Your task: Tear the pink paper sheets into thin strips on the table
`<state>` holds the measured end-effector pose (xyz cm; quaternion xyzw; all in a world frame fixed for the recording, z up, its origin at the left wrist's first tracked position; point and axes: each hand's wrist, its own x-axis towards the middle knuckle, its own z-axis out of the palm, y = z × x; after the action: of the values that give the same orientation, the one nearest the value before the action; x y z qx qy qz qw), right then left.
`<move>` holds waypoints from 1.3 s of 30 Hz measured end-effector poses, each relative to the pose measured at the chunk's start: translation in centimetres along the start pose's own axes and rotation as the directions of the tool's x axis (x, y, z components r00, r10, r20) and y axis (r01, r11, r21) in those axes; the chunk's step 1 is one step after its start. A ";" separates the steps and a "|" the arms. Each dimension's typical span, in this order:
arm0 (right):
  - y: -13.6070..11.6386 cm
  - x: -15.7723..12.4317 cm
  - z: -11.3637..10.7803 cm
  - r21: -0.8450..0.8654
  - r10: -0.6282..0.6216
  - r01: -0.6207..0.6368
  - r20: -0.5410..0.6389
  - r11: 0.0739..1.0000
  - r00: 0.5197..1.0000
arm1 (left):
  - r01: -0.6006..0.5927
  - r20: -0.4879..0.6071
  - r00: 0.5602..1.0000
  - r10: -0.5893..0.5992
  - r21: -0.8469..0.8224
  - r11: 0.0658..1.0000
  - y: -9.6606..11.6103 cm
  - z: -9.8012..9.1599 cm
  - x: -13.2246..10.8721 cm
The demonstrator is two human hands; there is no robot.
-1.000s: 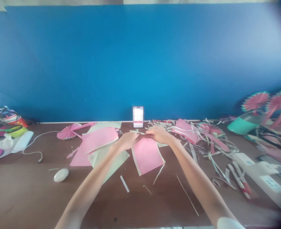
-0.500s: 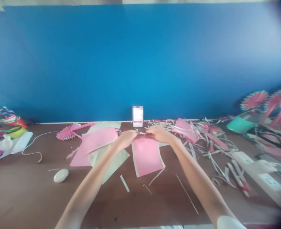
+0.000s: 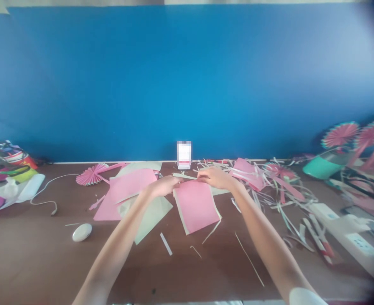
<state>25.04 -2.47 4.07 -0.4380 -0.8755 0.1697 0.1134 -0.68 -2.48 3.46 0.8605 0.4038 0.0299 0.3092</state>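
A pink paper sheet [image 3: 197, 206] with pale edges lies in front of me on the brown table. My left hand [image 3: 168, 185] pinches its far left corner. My right hand [image 3: 215, 177] is closed on its far edge, a little right of the middle. A thin pale strip [image 3: 211, 231] hangs from the sheet's near right corner. To the left, close to my left forearm, are more pink sheets [image 3: 131, 184] and a pale green sheet [image 3: 153, 218]. Just beyond my hands lies a pale paper strip [image 3: 184, 176].
A phone [image 3: 184, 154] stands upright against the blue wall. Paper scraps [image 3: 253, 173] and a power strip [image 3: 349, 233] lie on the right, near a green container [image 3: 322, 167]. On the left are a white mouse [image 3: 82, 232], a cable [image 3: 43, 186] and a folded pink fan [image 3: 92, 175].
The pink sheet has turned slightly, its near edge shifting right. My left hand has moved a little left and down, and my right hand slightly right, so they are farther apart.
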 end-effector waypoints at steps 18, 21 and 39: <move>-2.1 -0.3 -0.1 0.145 -0.099 0.112 -0.092 0.983 0.991 | -0.086 0.111 0.990 0.089 -0.037 0.996 -0.1 0.7 0.5; -2.3 -0.4 -0.4 0.218 -0.107 0.127 -0.099 0.968 0.989 | -0.045 0.134 0.990 0.051 -0.048 0.998 -0.4 0.5 0.5; -2.6 0.0 0.0 0.293 -0.094 0.167 -0.246 0.942 0.965 | -0.100 -0.128 0.988 0.090 -0.081 0.992 1.7 0.8 0.7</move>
<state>23.16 -3.90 5.11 -0.3720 -0.8462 0.2458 0.2919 1.16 -3.17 3.64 0.8610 0.3790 0.1155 0.3190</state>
